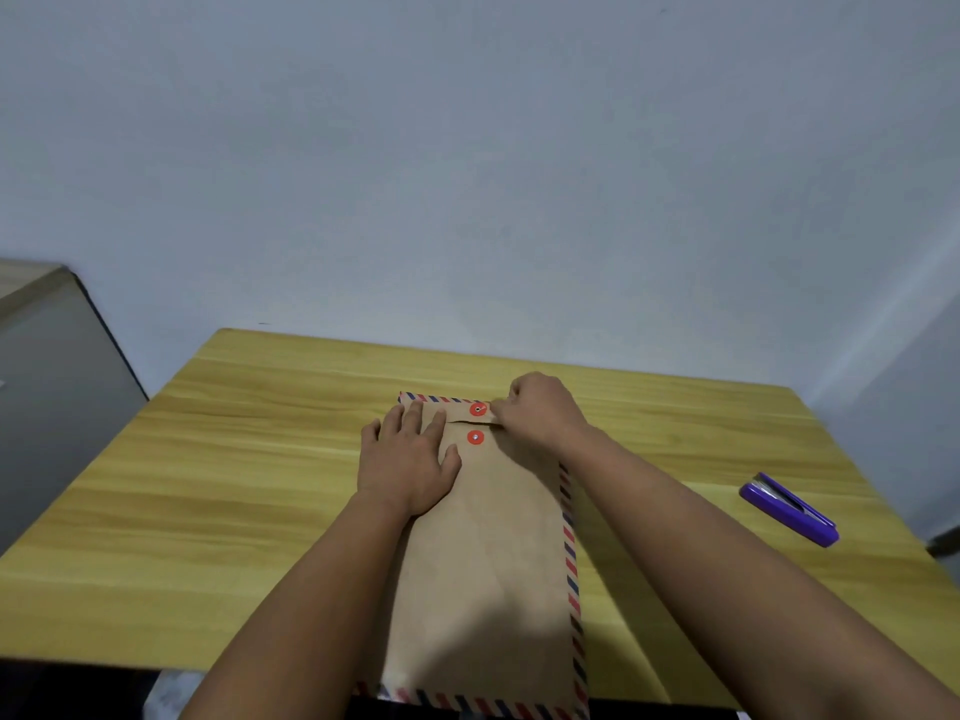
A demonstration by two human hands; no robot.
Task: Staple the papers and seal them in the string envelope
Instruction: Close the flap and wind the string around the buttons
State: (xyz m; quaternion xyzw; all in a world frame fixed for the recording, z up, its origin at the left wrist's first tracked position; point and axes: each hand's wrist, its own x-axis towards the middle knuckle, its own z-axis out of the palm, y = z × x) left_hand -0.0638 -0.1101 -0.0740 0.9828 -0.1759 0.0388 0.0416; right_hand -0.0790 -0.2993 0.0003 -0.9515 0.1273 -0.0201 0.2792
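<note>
A brown string envelope (493, 553) with a red and blue striped border lies lengthwise on the wooden table (234, 485). Its flap is folded down at the far end. One red button (478, 409) sits on the flap and a second red button (475, 437) on the body just below it. My left hand (408, 462) lies flat on the envelope's upper left, fingers spread. My right hand (540, 410) is closed at the flap's right side, beside the upper button; the string is too thin to make out. The papers are not visible.
A purple stapler (789, 509) lies on the table to the right of the envelope. A grey cabinet (47, 397) stands off the table's left side. A pale wall (467, 174) runs behind the table's far edge.
</note>
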